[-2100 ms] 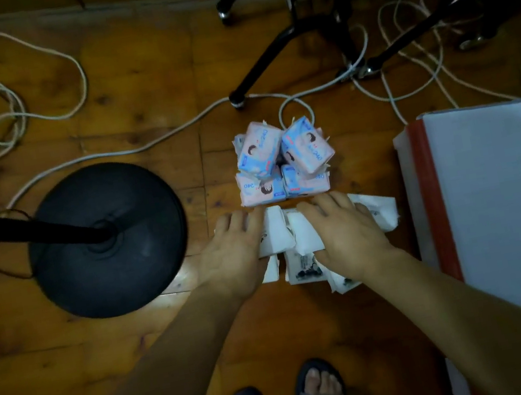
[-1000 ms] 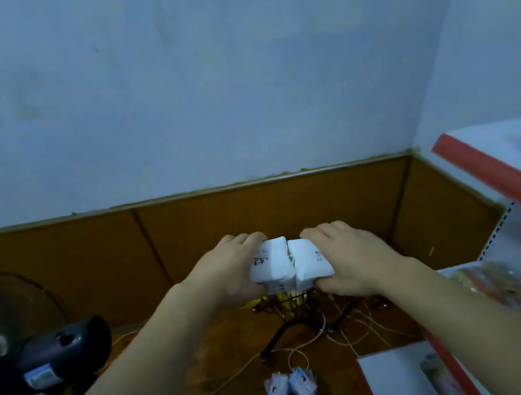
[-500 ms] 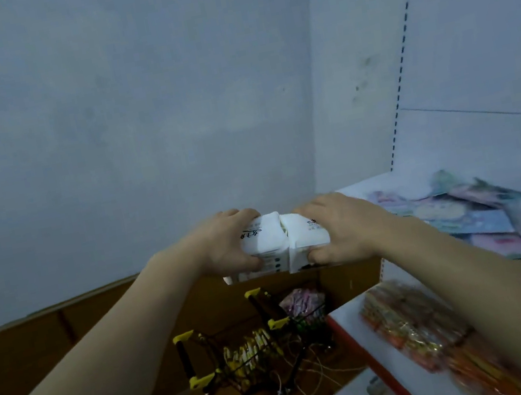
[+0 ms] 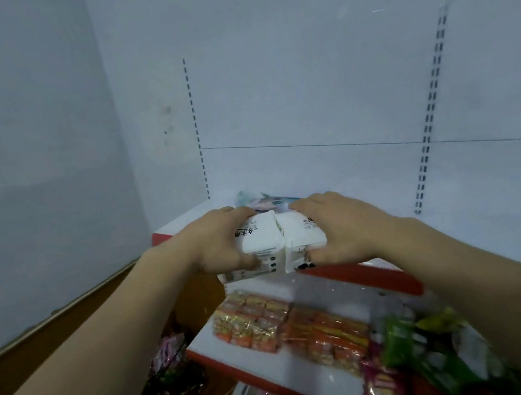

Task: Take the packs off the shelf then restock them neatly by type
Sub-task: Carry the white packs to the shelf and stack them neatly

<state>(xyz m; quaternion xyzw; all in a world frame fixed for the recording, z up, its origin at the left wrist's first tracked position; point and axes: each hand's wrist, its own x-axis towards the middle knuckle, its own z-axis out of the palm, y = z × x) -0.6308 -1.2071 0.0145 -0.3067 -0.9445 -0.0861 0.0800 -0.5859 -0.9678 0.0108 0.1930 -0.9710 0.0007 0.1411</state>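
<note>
head view: both hands grip white packs. left hand (image 4: 215, 245) holds one (image 4: 255, 245), right hand (image 4: 344, 227) another (image 4: 301, 239). their dark print is unreadable.

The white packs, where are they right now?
In the head view, the white packs sit mid-frame, gripped between the left hand and right hand, at the front edge of the top shelf, above the orange snacks.

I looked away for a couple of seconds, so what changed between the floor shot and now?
Both hands gathered white packs off the floor, lifted them, and carried them right to the top shelf. Now the left hand and right hand grip the white packs over its front edge, not yet set down. The grip stayed the same: packs pressed together between both hands. The pink packs were left on the floor, now out of view.
</note>
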